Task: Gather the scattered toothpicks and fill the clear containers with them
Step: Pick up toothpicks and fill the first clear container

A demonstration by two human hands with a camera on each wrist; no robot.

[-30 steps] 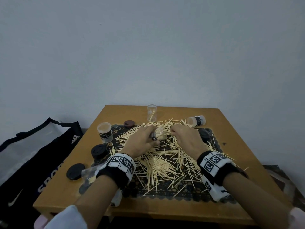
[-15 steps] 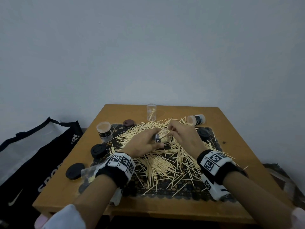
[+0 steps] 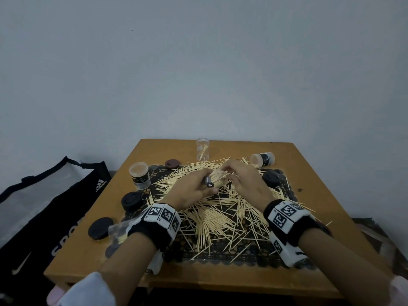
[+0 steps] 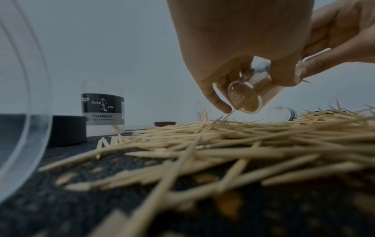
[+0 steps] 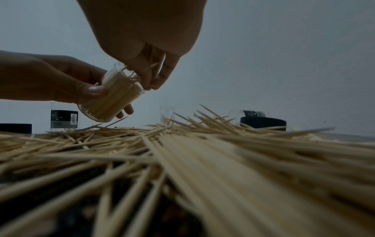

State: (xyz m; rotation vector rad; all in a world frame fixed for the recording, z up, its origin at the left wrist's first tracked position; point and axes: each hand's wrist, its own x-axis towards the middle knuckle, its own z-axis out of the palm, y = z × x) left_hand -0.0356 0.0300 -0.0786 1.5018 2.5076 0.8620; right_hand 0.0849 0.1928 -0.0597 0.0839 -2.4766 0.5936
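Lower centre of head view: toothpicks (image 3: 218, 217) heaped on dark mat, most ungathered. Mid-frame: left hand (image 3: 189, 191) grips tilted, nearly full jar (image 5: 113, 96); right hand (image 3: 245, 182) pinches few picks at its mouth. Left: labelled jar (image 3: 139, 175) looks empty. Upper table (image 3: 154, 149): clear jar (image 3: 202, 149) holds few; another jar (image 3: 263, 159) on its side.

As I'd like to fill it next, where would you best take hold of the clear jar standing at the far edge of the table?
Grip the clear jar round its bare side wall, coming from the near side: it stands upright, mouth open, apart from the toothpicks.
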